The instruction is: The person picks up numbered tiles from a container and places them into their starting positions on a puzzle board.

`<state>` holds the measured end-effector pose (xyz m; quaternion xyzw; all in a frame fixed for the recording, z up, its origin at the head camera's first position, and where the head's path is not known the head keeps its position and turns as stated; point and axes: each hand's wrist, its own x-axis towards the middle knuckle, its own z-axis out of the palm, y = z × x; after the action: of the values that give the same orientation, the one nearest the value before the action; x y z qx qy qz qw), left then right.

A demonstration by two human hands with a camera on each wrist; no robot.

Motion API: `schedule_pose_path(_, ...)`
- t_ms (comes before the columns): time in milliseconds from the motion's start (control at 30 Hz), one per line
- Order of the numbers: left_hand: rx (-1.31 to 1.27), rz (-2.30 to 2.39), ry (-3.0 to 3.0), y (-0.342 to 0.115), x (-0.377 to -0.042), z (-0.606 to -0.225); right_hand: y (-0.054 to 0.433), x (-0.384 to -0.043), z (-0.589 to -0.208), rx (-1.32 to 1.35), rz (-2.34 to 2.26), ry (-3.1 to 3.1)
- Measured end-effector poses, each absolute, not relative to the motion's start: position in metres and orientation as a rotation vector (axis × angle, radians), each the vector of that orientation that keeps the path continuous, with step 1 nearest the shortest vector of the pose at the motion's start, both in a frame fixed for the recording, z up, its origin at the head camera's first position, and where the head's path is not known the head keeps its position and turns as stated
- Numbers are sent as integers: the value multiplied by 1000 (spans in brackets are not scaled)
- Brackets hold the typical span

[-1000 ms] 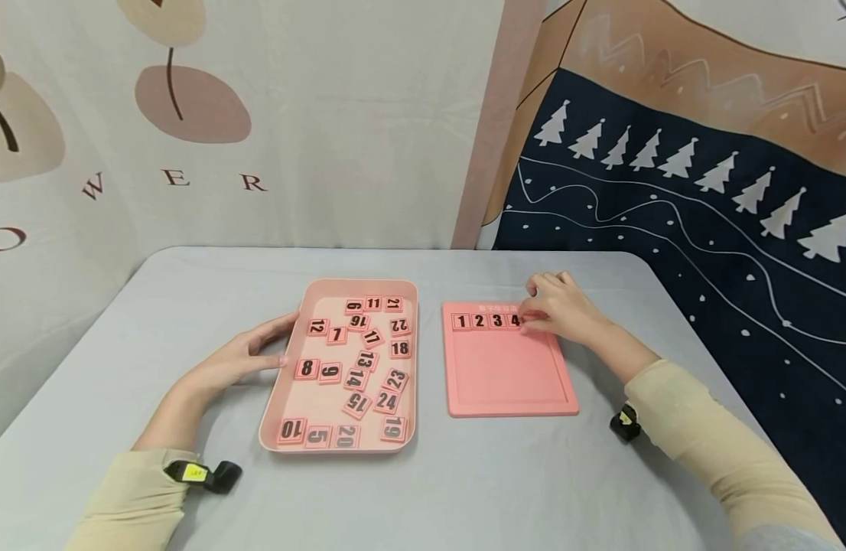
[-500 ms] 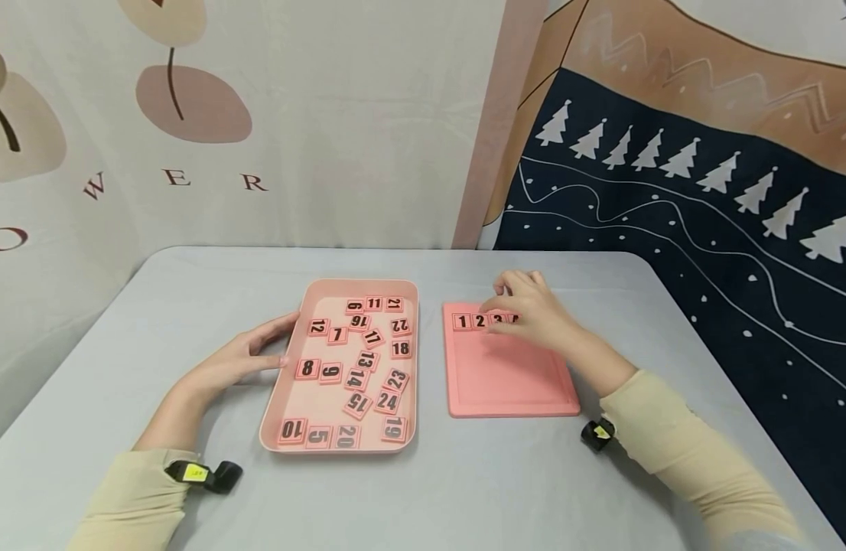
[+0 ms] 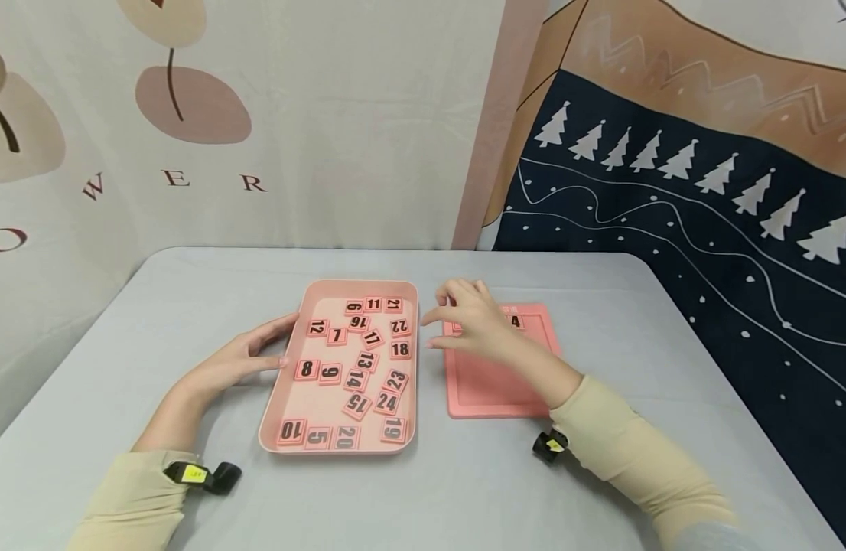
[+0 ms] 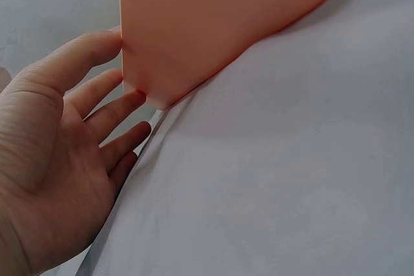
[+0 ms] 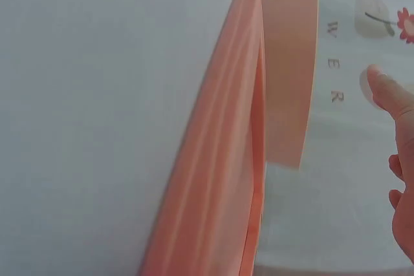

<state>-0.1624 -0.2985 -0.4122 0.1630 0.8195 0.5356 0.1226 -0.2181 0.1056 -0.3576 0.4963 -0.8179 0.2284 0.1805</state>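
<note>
My left hand rests against the left side of a pink tray, its thumb and fingers touching the rim and outer wall. The left wrist view shows that hand at the tray's smooth side. Loose number tiles, such as the 7 and 24, lie in the tray. To its right lies a flat pink puzzle board. My right hand hovers above the board's left part, fingers parted and holding nothing. A 4 tile shows in the board's top row; the hand hides the rest.
A pale cloth covers the table. Behind it hangs a printed curtain, with a dark tree-patterned cloth at the right. A narrow strip of table separates tray and board. Black wrist cameras sit at both sleeves.
My right hand has moved left, from the 4 tile across the board's top row to beside the tray's right rim. The left hand and tray have stayed put.
</note>
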Motion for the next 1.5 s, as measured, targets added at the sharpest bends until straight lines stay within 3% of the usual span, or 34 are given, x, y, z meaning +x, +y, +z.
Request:
schedule_pose_path(867,504,1553,2406,-299,-164,-411,24,-173,-365,1551,700,-2404)
schedule_pose_path(1500,546,1595,2370,-300,-164,-414,-12,-144,-384,1721,392,-2586)
